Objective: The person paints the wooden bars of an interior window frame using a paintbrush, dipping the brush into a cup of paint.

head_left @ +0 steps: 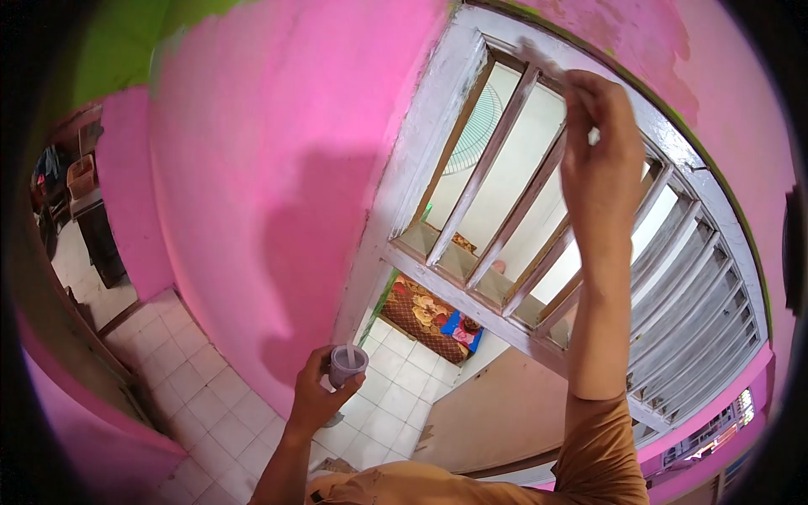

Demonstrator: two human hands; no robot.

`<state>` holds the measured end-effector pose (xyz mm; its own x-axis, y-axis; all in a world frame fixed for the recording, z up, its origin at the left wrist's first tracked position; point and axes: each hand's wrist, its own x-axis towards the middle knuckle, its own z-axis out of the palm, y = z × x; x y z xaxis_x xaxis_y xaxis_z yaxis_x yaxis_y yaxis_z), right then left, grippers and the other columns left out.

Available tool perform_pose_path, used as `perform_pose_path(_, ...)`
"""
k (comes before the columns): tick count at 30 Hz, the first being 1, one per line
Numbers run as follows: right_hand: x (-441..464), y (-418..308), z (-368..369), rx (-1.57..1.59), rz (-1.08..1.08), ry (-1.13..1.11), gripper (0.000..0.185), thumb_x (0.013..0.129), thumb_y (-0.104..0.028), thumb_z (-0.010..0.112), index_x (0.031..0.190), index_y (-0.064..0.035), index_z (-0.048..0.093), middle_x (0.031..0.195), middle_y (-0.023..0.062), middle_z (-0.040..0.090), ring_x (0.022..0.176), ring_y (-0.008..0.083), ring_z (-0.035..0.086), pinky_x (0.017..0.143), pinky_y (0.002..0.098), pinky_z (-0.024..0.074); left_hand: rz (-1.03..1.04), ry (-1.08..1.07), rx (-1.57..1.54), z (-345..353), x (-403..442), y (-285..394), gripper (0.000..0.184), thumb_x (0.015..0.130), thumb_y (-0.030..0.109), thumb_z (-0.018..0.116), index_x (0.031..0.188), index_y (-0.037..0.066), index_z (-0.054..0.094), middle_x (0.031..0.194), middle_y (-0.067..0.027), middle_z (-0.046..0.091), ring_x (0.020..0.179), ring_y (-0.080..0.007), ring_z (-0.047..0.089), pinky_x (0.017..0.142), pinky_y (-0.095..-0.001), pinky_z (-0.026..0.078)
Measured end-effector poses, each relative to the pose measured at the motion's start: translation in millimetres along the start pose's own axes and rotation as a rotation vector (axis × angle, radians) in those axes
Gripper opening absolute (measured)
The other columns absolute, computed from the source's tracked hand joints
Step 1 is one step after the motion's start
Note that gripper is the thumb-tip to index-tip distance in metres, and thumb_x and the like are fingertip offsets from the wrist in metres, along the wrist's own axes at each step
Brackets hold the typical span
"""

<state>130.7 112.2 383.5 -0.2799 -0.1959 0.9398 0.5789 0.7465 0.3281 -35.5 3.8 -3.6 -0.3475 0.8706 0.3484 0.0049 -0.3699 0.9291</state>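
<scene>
My left hand (315,396) is wrapped round a small plastic cup (347,367) of greyish-white paint, held low near the door frame's post. A pale stick or streak shows inside the cup. Raised high, my right hand (602,126) pinches a paintbrush (543,61), blurred by motion. Its tip lies at or close to the top rail of the wooden window frame (433,109); whether it touches I cannot tell. Below it run upright wooden bars (492,156), streaked white over brown. My right forearm hides part of the bars.
A pink wall (252,126) stands at the left, and white floor tiles (198,374) lie below. Through the bars a fan (480,126) shows. Beyond the doorway lies a brown floral mattress (421,311). Grey-white slats (694,295) continue at the right above a brown door panel (497,412).
</scene>
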Motion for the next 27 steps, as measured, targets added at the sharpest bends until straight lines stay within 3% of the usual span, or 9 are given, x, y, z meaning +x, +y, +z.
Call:
perform_pose_path(7, 13.6, 4.1, -9.9, 0.03, -0.138, -0.098, 0.011, 0.094, 0.0, 0.064, 0.105, -0.001, 0.063, 0.096, 0.015, 0.07, 0.085, 0.0281, 0.071, 0.071, 0.0362, 0.0545, 0.004, -0.012, 0.007, 5.2, 1.8, 4.2, 0.056, 0.081, 0.017, 0.085, 0.126, 0.002, 0.054, 0.112, -0.0107, 0.067, 0.105, -0.0203, 0.066, 0.093, -0.0353, 0.052)
perform_pose_path(10, 10.1, -1.5, -19.3, -0.1, -0.02, -0.041, 0.012, 0.094, -0.002, 0.065, 0.105, -0.0006, 0.063, 0.096, 0.0159, 0.07, 0.085, 0.0284, 0.071, 0.072, 0.0363, 0.0545, 0.054, 0.005, 0.023, 6.1, 3.3, -2.7, 0.058, 0.08, 0.021, 0.085, 0.125, 0.001, 0.055, 0.11, -0.0127, 0.069, 0.102, -0.022, 0.068, 0.09, -0.0357, 0.054)
perform_pose_path(11, 10.2, -4.0, -19.1, 0.024, 0.039, -0.027, 0.013, 0.094, -0.005, 0.066, 0.106, -0.0004, 0.063, 0.095, 0.0169, 0.07, 0.084, 0.0299, 0.071, 0.073, 0.0373, 0.0545, 0.073, 0.005, 0.035, 6.2, 4.0, -5.2, 0.058, 0.08, 0.021, 0.085, 0.125, 0.001, 0.055, 0.11, -0.0127, 0.069, 0.102, -0.0221, 0.068, 0.089, -0.0358, 0.054)
perform_pose_path(14, 16.7, -0.6, 2.1, 0.054, -0.143, 0.053, 0.013, 0.094, -0.007, 0.067, 0.106, -0.0003, 0.064, 0.093, 0.0171, 0.07, 0.082, 0.0294, 0.071, 0.072, 0.0365, 0.0545, 0.074, 0.009, 0.023, 6.2, 2.9, -4.9, 0.058, 0.08, 0.02, 0.085, 0.125, 0.001, 0.055, 0.111, -0.0129, 0.069, 0.102, -0.0223, 0.068, 0.09, -0.0357, 0.054)
perform_pose_path(23, 1.4, 1.0, 25.6, 0.124, 0.076, -0.097, 0.013, 0.097, -0.009, 0.063, 0.107, -0.0012, 0.064, 0.092, 0.0162, 0.069, 0.076, 0.0244, 0.069, 0.064, 0.0339, 0.0529, 0.048, 0.032, 0.019, 0.2, 0.3, 0.3, 0.056, 0.08, 0.019, 0.085, 0.124, 0.0, 0.055, 0.11, -0.0125, 0.069, 0.102, -0.0213, 0.068, 0.089, -0.0347, 0.054)
perform_pose_path(27, 5.5, 10.1, 34.3, 0.099, -0.038, 0.014, 0.013, 0.096, -0.008, 0.063, 0.107, -0.0007, 0.064, 0.093, 0.017, 0.069, 0.079, 0.0279, 0.07, 0.068, 0.0353, 0.0538, 0.023, 0.018, 0.029, -1.1, 0.7, 1.1, 0.056, 0.08, 0.019, 0.085, 0.124, 0.0, 0.055, 0.109, -0.0123, 0.069, 0.101, -0.021, 0.067, 0.089, -0.0345, 0.053)
